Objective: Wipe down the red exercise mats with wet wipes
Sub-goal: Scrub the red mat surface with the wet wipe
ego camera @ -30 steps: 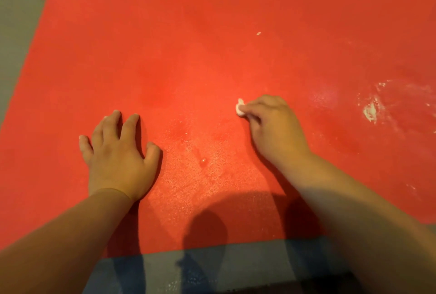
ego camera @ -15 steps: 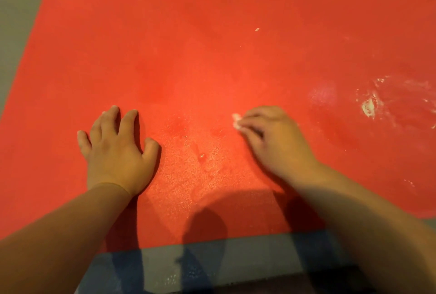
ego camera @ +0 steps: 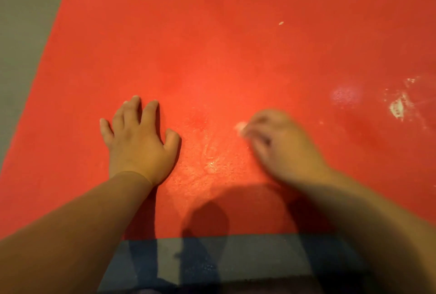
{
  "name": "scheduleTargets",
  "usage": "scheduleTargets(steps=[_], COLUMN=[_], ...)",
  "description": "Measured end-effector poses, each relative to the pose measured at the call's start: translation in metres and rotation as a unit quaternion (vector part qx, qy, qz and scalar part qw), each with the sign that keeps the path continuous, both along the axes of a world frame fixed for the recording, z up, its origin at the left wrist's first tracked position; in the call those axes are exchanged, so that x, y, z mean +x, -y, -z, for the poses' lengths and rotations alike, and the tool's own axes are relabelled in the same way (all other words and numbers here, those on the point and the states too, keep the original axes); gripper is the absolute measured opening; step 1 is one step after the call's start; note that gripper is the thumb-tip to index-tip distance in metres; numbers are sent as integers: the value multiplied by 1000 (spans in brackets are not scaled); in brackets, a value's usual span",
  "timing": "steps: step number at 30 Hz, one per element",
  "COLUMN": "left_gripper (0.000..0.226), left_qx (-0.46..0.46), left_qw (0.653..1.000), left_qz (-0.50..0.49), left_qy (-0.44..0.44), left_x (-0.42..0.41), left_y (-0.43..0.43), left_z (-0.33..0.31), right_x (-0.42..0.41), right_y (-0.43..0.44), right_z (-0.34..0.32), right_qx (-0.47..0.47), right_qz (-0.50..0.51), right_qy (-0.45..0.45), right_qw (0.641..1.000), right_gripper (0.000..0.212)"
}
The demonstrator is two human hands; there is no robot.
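Red exercise mat [ego camera: 212, 34]: spread flat over grey floor [ego camera: 23, 22], filling the head view. Left hand [ego camera: 139, 142] near mat's front edge, fingers splayed flat, likely pinning it against sliding. Right hand [ego camera: 283, 145] alongside, blurred, fingertips seemingly bunched on small wet wipe [ego camera: 241, 126] at mat's middle. White residue [ego camera: 397, 107] toward mat's right side, not yet wiped.

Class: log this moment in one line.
left hand: flat on red mat | right hand: pinches wet wipe | white smear: unwiped

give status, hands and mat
Left hand flat on the mat, fingers spread. Right hand blurred, pinching a small white wipe. White smears to its right, not yet wiped.
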State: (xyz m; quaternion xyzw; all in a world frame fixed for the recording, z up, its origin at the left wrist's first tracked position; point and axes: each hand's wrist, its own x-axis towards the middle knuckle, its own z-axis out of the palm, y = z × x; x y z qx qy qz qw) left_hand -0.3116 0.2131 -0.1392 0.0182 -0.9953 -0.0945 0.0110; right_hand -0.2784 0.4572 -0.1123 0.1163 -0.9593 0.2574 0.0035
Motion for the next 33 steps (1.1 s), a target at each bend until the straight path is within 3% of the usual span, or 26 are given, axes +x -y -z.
scheduleTargets(steps=[2, 4, 8, 10, 11, 12, 14, 16, 17, 19, 21, 23, 25, 27, 30, 31, 33], left_gripper=[67, 64, 52, 50, 52, 55, 61, 66, 67, 65, 63, 63, 62, 62, 62, 62, 61], left_qx=[2, 0, -3, -18, -21, -15, 4, 12, 17, 27, 37, 39, 38, 37, 39, 39, 32], left_qw=[1000, 1000, 999, 998, 997, 997, 998, 997, 997, 997, 997, 997, 997, 997, 997, 997, 998], left_qz=[2, 7, 34, 62, 69, 70, 66, 68, 69, 70, 69, 68, 70, 72, 72, 68, 42], left_qy=[10, 16, -11, -26, -26, -24, -22, -15, -14, -11, -9, -8, -8, -7, -10, -18, -45], left_x=[1, 2, -11, -21, -26, -28, -33, -33, -34, -35, -33, -32, -33, -34, -34, -35, -35], left_y=[0, 0, 16, 27, 31, 33, 34, 35, 36, 36, 37, 37, 36, 36, 36, 36, 37], left_z=[-2, -5, -12, -14, -13, -11, -6, -5, -5, -6, -5, -4, -5, -6, -7, -7, -6], right_x=[-38, -54, -6, 7, -3, -17, -56, -83, -85, -69, -35, -13, -36, -76, -117, -116, -93], right_y=[-23, 0, 100, 99, 82, 62, 15, -11, -3, 40, 88, 104, 82, 51, 24, 34, 68], right_z=[0, 3, 8, 4, 2, 1, 1, -2, -2, 3, 3, 1, -1, 3, 6, 7, 10], right_qx=[14, 19, 1, -22, -10, 11, 51, 38, 33, 36, 1, -31, 5, 51, 50, 59, 46], right_qz=[187, 247, -24, -139, -148, -119, 37, 218, 254, 190, 30, -107, -167, -76, 163, 184, 96], right_qy=[-17, -18, 11, 17, 14, 11, -18, -16, -11, 11, 7, 29, 19, -17, -36, -31, -11], right_qw=[982, 969, 1000, 990, 989, 993, 998, 975, 967, 981, 1000, 993, 986, 996, 985, 981, 994], right_gripper=[17, 22, 20, 20, 20, 20, 20, 21, 23, 24, 21, 23, 23, 23, 24, 25, 26])
